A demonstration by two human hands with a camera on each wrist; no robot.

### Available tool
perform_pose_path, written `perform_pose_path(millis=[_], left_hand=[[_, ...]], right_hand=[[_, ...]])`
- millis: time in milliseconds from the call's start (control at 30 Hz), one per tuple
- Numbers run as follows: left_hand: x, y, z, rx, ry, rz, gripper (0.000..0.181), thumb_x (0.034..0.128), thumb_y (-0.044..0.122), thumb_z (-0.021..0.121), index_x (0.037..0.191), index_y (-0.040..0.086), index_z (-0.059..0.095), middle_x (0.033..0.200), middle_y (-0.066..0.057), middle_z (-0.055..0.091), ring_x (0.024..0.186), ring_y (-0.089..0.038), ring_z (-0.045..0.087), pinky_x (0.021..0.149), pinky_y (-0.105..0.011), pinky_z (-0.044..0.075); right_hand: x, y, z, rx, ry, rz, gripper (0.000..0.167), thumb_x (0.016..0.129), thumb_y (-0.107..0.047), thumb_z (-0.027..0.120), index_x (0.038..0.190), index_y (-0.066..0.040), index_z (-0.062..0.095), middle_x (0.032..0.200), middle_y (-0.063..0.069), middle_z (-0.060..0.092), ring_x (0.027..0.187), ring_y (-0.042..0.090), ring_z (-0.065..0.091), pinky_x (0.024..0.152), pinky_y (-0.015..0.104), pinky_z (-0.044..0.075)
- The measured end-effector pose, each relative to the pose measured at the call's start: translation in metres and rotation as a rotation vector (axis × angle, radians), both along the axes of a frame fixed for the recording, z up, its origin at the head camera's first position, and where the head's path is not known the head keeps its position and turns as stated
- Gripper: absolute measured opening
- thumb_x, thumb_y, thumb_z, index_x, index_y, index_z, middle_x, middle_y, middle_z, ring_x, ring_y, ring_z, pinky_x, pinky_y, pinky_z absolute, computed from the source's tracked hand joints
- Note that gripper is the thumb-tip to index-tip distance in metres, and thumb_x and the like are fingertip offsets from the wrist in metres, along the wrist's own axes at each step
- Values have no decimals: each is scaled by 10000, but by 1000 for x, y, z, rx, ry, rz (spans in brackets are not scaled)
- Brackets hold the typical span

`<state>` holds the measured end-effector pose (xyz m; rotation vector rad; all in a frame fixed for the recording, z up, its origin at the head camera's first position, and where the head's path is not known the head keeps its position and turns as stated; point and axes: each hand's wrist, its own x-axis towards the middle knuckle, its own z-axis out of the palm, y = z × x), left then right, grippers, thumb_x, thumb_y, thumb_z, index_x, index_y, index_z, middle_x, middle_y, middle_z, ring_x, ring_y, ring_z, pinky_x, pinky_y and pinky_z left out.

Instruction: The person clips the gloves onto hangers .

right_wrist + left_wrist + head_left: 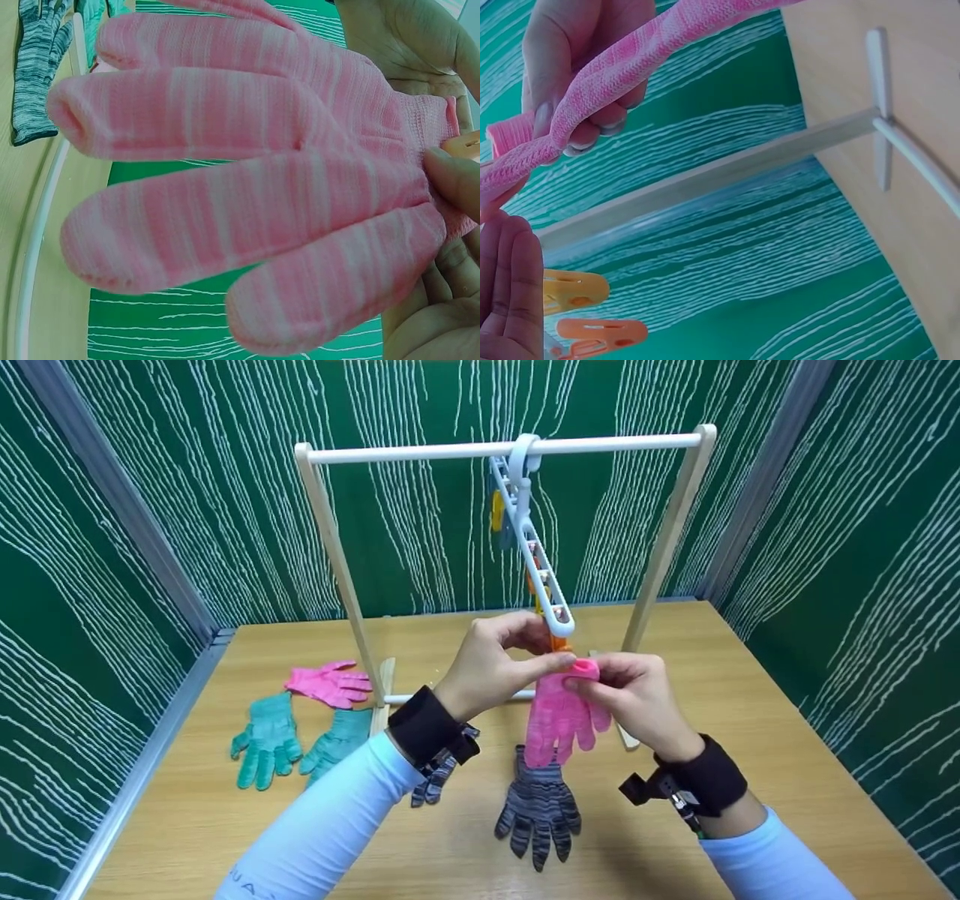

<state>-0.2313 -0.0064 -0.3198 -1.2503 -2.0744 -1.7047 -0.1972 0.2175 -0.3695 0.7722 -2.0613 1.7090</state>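
Observation:
A pink knit glove (559, 720) hangs fingers-down, its cuff held just below an orange clothespin (560, 644) at the near end of a light-blue clip hanger (544, 577). My right hand (637, 690) pinches the cuff from the right, thumb in front. At the cuff's left edge, my left hand (495, 660) has its thumb on the fabric; its fingertips are partly hidden behind the clothespin. Whether the clothespin grips the cuff cannot be made out. In the right wrist view the glove (247, 180) fills most of the frame.
The hanger hooks over the white bar (420, 453) of a wooden stand. On the table (675, 825) lie a grey-black glove (538, 810), another partly hidden by my left wrist, two green gloves (270, 735), and a second pink glove (330, 684). More clothespins (604, 331) hang along the hanger.

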Motion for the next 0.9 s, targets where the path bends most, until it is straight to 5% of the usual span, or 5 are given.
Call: perform_pose_path(millis=[233,567,900], left_hand=[[-1,-1,0,3,7,-5,321,908,72,880,1183,-46,764,1079,-183,813,898,-66,745,884,-337,652],[-7,-6,-4,23,31,-16,252,966,68,784,1160,-88,745,1065,-214,807,940,-285,779,888,-359,654],[-12,-11,-5,35,9,75,202,1007,87,689,1122,-77,713,1052,-223,771,946,-329,738,895,-328,632]], right_hand=[[0,1,0,-19,0,29,140,913,199,718,990,110,794,767,4,775,440,131,564,429,196,473],[0,1,1,-25,-18,-4,125,908,203,720,981,126,785,846,-23,811,559,45,617,512,166,511],[0,2,0,-16,-25,-10,126,915,191,724,990,116,792,847,-4,814,531,90,599,488,185,502]])
